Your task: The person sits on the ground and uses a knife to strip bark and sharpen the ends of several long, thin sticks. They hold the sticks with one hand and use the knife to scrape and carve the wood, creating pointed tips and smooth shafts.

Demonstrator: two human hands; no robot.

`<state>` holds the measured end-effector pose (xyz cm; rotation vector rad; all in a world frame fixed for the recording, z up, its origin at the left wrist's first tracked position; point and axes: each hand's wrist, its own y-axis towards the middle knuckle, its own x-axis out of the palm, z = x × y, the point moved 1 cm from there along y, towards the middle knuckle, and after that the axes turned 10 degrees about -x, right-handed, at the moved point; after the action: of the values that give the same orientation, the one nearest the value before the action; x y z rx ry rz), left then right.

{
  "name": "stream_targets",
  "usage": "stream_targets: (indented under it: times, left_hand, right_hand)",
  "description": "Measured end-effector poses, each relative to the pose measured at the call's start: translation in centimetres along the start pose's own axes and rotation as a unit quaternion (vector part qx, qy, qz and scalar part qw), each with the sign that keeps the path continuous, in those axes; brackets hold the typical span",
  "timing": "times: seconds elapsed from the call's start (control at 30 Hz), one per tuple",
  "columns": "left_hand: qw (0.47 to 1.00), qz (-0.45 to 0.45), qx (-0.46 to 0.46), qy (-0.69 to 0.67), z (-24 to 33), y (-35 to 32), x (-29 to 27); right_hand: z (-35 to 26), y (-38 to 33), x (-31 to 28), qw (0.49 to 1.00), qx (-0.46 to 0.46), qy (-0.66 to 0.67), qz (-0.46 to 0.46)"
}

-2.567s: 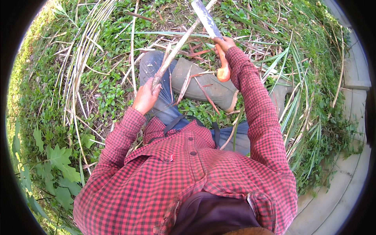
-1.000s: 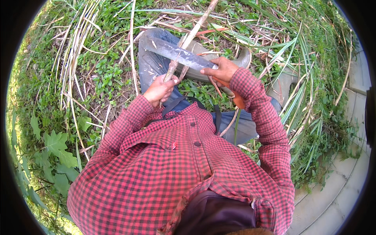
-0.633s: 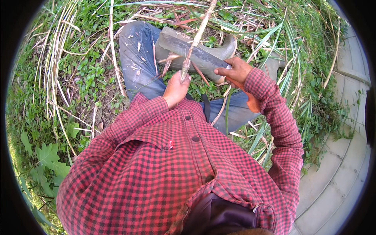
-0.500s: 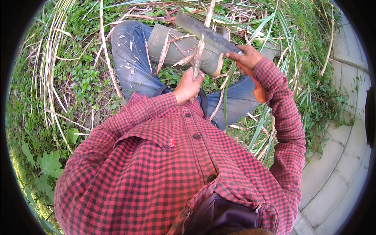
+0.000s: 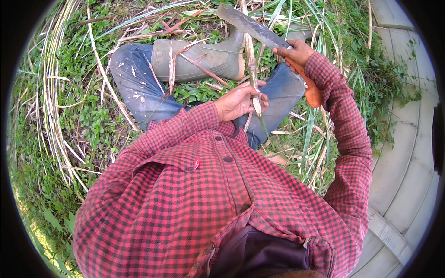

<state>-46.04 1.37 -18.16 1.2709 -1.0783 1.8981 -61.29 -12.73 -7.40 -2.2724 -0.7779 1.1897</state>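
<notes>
My left hand [image 5: 238, 99] is closed round the lower part of a long pale cane stalk [image 5: 251, 60], in front of my lap. Below the fingers a slanted, whitish cut end [image 5: 257, 106] of the stalk shows. My right hand [image 5: 298, 53] grips a machete by its orange handle [image 5: 311, 88]. The broad grey blade [image 5: 255, 28] points up and to the left, and crosses over or just above the upper stalk; whether they touch I cannot tell.
My bent legs in blue jeans [image 5: 139, 78] and an olive rubber boot [image 5: 194, 59] lie beyond my hands, strewn with dry husk strips. A bundle of long thin stalks [image 5: 45, 88] rests on the weeds at left. Grey curved slabs [image 5: 398, 167] border the right side.
The left hand has shifted right and turned, and the stalk's cut end now shows below its fingers. The machete has moved slightly up and right. The whole view has shifted somewhat.
</notes>
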Motion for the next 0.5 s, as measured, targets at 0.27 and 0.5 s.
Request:
stream_targets:
  times: [0.27, 0.5]
  left_hand:
    - [0.997, -0.038, 0.008, 0.061, -1.4, -0.5, -1.7]
    - [0.993, 0.003, 0.05, 0.103, -1.8, 0.1, -0.7]
  right_hand:
    - [-0.8, -1.6, 1.1, 0.991, -0.006, -0.079, -0.107]
    - [-0.2, -1.9, 0.5, 0.993, -0.027, -0.08, -0.087]
